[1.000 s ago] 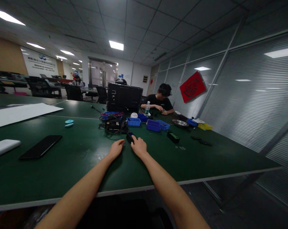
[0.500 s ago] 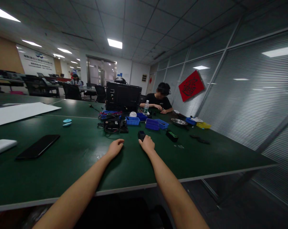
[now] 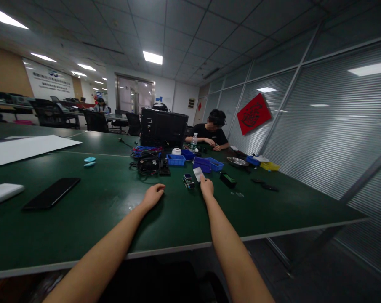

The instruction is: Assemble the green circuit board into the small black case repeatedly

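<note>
Two bare forearms stretch across a dark green table (image 3: 83, 210) toward a scatter of small electronics. Right hand (image 3: 206, 188) pinches the near edge of a small pale rectangular plate (image 3: 198, 174), thumb and fingers closed on it; the plate tilts up and away from the hand, its long axis running roughly from the wrist toward the far side of the table. Just left of the plate, apart from it, lies a small dark module with coloured parts on top (image 3: 188, 181), resting flat on the table, its long axis likewise pointing away from the person. That module sits between the two hands but much nearer the right. Left hand (image 3: 153, 196) rests palm-down on the table with fingers loosely curled, holding nothing, well short of the module. Beyond stand blue plastic bins (image 3: 203, 164), a tangle of cables on a black device (image 3: 147, 166) and a black monitor back (image 3: 163, 128). A black phone (image 3: 51, 193) lies far to the left. Another person in a black shirt (image 3: 211, 135) works at the far end.
</note>
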Available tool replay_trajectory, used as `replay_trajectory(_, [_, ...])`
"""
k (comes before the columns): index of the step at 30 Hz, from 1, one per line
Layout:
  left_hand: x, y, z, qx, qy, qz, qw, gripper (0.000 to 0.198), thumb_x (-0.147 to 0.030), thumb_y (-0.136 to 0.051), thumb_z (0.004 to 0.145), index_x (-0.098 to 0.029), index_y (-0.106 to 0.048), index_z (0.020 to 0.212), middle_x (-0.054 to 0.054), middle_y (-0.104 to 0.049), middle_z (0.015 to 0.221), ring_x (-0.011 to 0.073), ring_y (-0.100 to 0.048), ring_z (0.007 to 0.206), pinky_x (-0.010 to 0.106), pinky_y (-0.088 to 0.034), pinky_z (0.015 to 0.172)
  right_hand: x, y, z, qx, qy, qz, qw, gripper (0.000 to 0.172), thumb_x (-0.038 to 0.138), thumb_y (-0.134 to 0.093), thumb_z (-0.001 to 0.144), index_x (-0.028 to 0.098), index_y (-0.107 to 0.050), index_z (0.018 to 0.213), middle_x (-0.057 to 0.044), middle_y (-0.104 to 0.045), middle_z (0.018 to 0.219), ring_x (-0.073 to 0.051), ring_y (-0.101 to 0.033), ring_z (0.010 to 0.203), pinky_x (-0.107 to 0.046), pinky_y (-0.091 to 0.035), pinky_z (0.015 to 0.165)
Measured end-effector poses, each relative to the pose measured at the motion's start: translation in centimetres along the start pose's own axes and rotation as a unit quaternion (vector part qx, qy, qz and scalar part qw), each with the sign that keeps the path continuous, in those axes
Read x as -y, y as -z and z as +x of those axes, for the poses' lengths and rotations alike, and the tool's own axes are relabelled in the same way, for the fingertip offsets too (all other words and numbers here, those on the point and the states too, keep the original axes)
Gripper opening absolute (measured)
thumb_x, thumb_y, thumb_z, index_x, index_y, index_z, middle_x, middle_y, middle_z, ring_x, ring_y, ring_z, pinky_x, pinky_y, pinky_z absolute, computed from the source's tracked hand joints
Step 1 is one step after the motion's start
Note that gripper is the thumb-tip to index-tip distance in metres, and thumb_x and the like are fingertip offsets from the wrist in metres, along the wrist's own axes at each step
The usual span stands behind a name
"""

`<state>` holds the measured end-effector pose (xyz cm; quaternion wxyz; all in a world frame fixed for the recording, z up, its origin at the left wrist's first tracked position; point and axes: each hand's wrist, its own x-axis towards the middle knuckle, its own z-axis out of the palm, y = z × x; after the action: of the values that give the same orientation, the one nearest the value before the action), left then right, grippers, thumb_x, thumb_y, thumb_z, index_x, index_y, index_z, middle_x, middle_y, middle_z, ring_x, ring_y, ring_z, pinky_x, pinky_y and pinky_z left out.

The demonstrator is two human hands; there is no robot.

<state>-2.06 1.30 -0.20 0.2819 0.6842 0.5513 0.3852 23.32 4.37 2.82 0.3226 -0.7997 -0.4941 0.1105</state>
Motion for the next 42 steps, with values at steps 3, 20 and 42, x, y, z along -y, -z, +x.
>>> replay_trajectory(3, [0.2, -0.1, 0.1, -0.001, -0.005, -0.002, 1.0, 0.033, -0.016, -0.047, 0.071, -0.014, -0.061, 0.101, 0.006, -0.065, 0.102, 0.0158, -0.058, 0.096, 0.024, -0.042, 0.087, -0.8, -0.1, 0.6, 0.044, -0.008, -0.027, 0.999, 0.061, 0.048, -0.019, 0.086, 0.007, -0.061, 0.102, -0.02, -0.06, 0.1, -0.027, -0.057, 0.09, -0.032, -0.042, 0.068])
replay_trajectory(20, [0.2, 0.0, 0.0, 0.009, -0.007, -0.006, 1.0, 0.033, -0.016, -0.047, 0.072, -0.014, -0.06, 0.102, 0.006, -0.064, 0.103, 0.0151, -0.058, 0.096, 0.024, -0.042, 0.087, -1.2, 0.1, 0.4, -0.023, 0.062, -0.081, 0.995, 0.037, 0.037, -0.043, 0.078, 0.019, -0.058, 0.107, -0.011, -0.056, 0.104, -0.022, -0.053, 0.095, -0.03, -0.04, 0.076])
replay_trajectory(42, [0.4, -0.2, 0.2, 0.003, -0.015, 0.009, 1.0, 0.032, -0.017, -0.048, 0.072, -0.015, -0.061, 0.1, 0.005, -0.065, 0.1, 0.0156, -0.059, 0.094, 0.024, -0.043, 0.085, 2.1, -0.8, -3.9, -0.039, 0.199, -0.25, 0.947, 0.052, 0.052, -0.036, 0.082, 0.011, -0.066, 0.092, -0.018, -0.057, 0.1, -0.028, -0.046, 0.098, -0.038, -0.032, 0.079])
